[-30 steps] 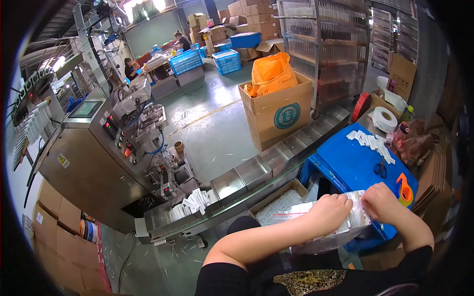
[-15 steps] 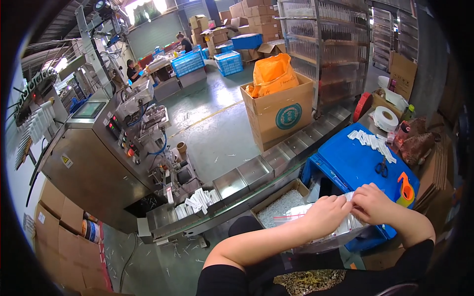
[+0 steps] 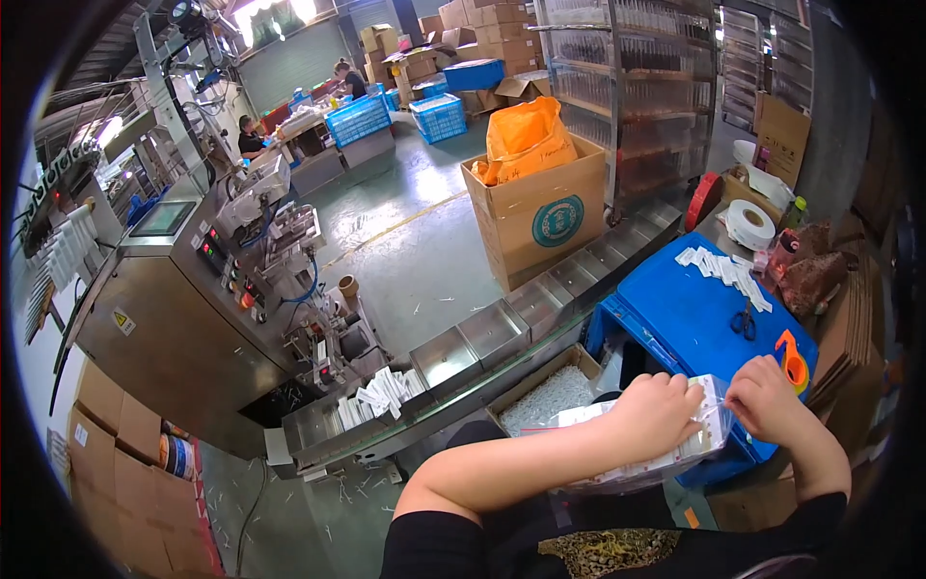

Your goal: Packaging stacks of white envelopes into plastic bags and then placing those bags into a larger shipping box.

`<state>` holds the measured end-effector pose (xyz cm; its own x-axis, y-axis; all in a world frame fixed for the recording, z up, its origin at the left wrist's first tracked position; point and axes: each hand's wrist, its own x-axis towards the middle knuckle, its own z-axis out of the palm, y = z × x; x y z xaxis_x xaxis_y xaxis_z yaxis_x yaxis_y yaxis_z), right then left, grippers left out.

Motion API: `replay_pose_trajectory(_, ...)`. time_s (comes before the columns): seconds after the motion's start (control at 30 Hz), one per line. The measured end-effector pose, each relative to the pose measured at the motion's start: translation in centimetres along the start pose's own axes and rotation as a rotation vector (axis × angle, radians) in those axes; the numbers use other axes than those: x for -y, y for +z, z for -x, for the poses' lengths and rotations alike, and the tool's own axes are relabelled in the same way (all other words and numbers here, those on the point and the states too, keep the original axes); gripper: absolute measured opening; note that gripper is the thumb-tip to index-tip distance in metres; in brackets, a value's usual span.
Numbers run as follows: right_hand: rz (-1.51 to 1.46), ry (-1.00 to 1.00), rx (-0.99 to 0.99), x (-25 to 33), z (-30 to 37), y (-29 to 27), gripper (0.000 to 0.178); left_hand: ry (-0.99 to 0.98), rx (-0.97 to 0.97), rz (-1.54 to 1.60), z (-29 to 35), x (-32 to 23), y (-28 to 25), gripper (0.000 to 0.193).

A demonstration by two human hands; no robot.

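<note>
In front of my body lies a clear plastic bag (image 3: 712, 432) with a red line along one edge, filled with white flat packets. My left hand (image 3: 658, 413) reaches across it with curled fingers gripping its upper side. My right hand (image 3: 767, 400) pinches the bag's far right corner, where the clear film stretches out between the two hands. The fingertips of both hands are partly hidden. A cardboard box of small clear pieces (image 3: 552, 398) stands just beyond the bag, to the left.
A blue crate (image 3: 666, 289) carries loose white packets (image 3: 723, 274), black scissors (image 3: 744, 324) and an orange tape dispenser (image 3: 793, 363). A metal conveyor (image 3: 451, 359) runs past, white packets (image 3: 391, 391) piled at its left end. Behind it stands a carton (image 3: 540, 217) with an orange bag.
My right hand has moved right, away from my left hand, drawing the bag's corner out. More of the bag's packed end shows between them. The whole view has shifted slightly.
</note>
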<state>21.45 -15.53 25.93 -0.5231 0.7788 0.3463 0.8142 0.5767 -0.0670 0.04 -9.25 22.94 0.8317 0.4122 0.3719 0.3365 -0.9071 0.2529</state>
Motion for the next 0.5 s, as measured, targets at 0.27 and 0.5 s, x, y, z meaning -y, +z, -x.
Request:
replay_pose_trajectory(0.27,-0.004,-0.069,-0.081,-0.8,0.1,2.4,0.018,0.124,0.103,-0.101,-1.9,0.6,1.9,0.016)
replay_pose_trajectory(0.5,-0.032,0.010,-0.271,-1.9,2.1,3.0,0.019,0.104,0.157,0.008,-0.5,1.3,0.1,0.016)
